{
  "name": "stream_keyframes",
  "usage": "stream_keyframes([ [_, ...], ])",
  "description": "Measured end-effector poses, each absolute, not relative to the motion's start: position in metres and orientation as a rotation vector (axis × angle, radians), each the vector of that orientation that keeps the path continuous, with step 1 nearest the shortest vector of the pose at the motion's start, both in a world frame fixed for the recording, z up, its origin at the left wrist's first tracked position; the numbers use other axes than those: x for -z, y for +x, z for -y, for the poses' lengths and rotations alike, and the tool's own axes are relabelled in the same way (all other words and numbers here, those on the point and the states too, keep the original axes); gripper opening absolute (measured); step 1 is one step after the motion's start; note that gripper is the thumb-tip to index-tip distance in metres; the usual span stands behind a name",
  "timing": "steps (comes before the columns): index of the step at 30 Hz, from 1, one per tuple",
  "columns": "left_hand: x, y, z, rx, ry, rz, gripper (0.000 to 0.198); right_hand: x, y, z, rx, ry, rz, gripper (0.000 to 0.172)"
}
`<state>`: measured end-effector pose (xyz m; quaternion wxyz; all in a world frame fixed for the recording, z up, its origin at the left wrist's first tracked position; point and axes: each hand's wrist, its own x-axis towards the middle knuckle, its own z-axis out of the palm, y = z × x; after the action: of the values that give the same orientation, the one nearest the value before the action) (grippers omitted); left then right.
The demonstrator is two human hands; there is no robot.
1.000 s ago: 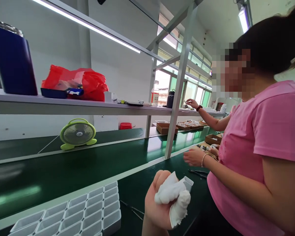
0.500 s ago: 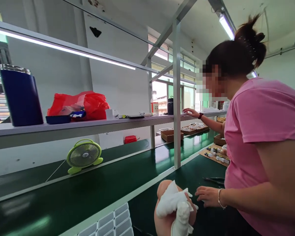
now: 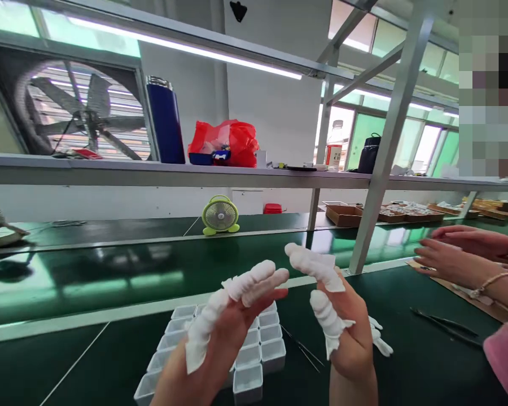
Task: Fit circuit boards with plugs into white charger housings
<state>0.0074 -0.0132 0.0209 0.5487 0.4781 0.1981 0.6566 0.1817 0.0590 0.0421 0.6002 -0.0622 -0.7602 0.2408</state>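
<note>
My left hand (image 3: 231,324) is raised over a white compartment tray (image 3: 249,379), its fingers stretched out and holding nothing. White wrapping covers its thumb and some of its fingers. To the right of it, my right hand (image 3: 352,321) also hovers with fingers apart and nothing in them, its thumb and fingertips wrapped in white too. Part of the tray is hidden behind my left hand and wrist. A pair of tweezers (image 3: 303,348) lies on the dark green table between the tray and my right hand. Small white finger-shaped pieces (image 3: 381,338) lie just beyond my right wrist.
At the right, a co-worker's hands (image 3: 469,256) reach over a cardboard sheet (image 3: 469,293). Dark tweezers (image 3: 446,326) lie nearby. A metal post (image 3: 379,186) rises ahead on the right. A green fan (image 3: 220,215), a shelf (image 3: 161,178) and cardboard boxes (image 3: 342,216) stand farther back.
The view has swung left and down. My hands, earlier close together, are now apart with fingers stretched. The co-worker's hands are now close together on the right.
</note>
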Motion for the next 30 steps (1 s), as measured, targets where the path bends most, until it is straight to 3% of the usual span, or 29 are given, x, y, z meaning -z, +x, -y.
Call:
stream_keyframes([
  [9,-0.049,0.006,0.027,-1.38,0.966,-0.132,0.059,-0.048,0.17,-0.055,-0.156,-0.147,1.86,0.056],
  [19,-0.05,0.008,0.026,-1.529,1.0,-0.233,0.054,-0.049,0.16,-0.058,-0.07,-0.13,1.966,0.045],
  [26,-0.045,0.014,0.023,-1.505,1.181,-0.343,0.072,-0.054,0.159,-0.058,-0.144,-0.051,2.008,0.029],
  [30,-0.041,0.016,0.025,-1.437,1.206,-0.35,0.073,-0.054,0.161,-0.056,-0.179,-0.034,2.023,0.03],
])
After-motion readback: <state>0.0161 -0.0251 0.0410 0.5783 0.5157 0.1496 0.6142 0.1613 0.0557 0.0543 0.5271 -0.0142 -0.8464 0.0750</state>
